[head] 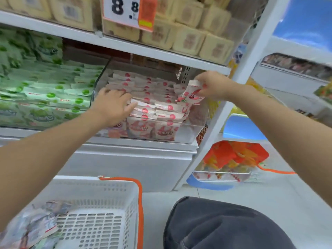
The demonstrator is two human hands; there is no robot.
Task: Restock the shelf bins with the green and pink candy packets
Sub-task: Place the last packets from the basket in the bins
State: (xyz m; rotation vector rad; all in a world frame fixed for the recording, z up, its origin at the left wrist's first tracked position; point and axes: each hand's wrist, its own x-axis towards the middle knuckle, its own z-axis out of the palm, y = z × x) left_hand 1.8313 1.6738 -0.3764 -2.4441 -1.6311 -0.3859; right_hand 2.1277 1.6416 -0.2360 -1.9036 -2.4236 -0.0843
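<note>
A clear shelf bin (190, 130) holds rows of pink candy packets (154, 97). To its left another clear bin (45, 105) is full of green candy packets (53, 83). My left hand (112, 103) lies flat with straight fingers on the left part of the pink stack. My right hand (213, 85) grips a small bunch of pink packets (191, 95) at the bin's right side, just above the stack.
A white plastic basket (100, 209) with an orange handle stands on the floor at the lower left, with a crumpled wrapper inside. Beige packs (188, 29) and a price sign fill the shelf above. A blue-rimmed basket (215, 177) sits right of the shelf post. My knee (224, 225) is below.
</note>
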